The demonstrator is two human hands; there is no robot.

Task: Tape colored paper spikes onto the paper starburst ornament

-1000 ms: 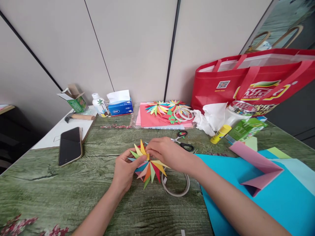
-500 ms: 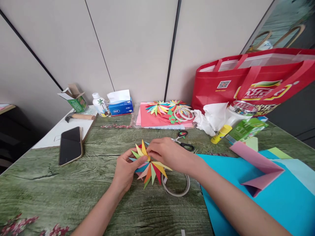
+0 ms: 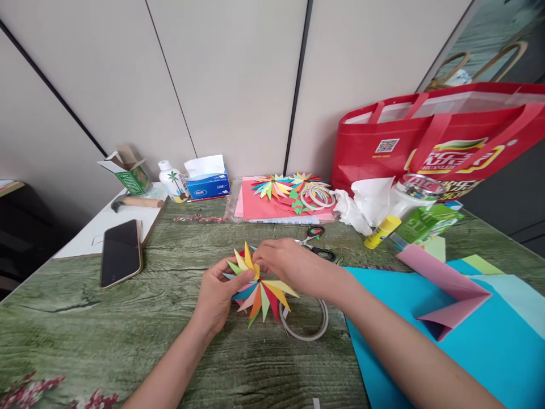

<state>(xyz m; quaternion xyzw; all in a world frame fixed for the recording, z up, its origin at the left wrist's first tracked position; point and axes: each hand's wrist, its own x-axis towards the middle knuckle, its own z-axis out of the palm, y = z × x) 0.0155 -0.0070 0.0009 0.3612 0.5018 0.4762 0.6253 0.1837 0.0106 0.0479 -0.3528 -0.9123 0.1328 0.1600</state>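
A many-pointed folded paper star (image 3: 264,300) in yellow, green, orange, red, blue and pink is held above the table. My left hand (image 3: 218,292) grips its left side, thumb on the front near the centre and fingers behind. At the star's upper right, my right hand (image 3: 289,262) is closed with its fingertips at a yellow point; part of the star is hidden behind it. A roll of narrow tape (image 3: 324,325) lies on the table just right of the star. Behind my right hand lie the black-handled scissors (image 3: 315,243).
Finished paper stars (image 3: 272,186) and tape rolls rest on a red paper pack (image 3: 259,209) at the back. A yellow glue stick (image 3: 382,232), a red bag (image 3: 374,153) and blue paper sheets (image 3: 383,318) are right. Left are a phone (image 3: 121,253), a hammer (image 3: 138,201) and a tissue box (image 3: 208,186).
Almost nothing differs. My right hand's fingers have shifted very slightly at the star's yellow point, while my left hand keeps its grip. The whole view has drifted a few pixels.
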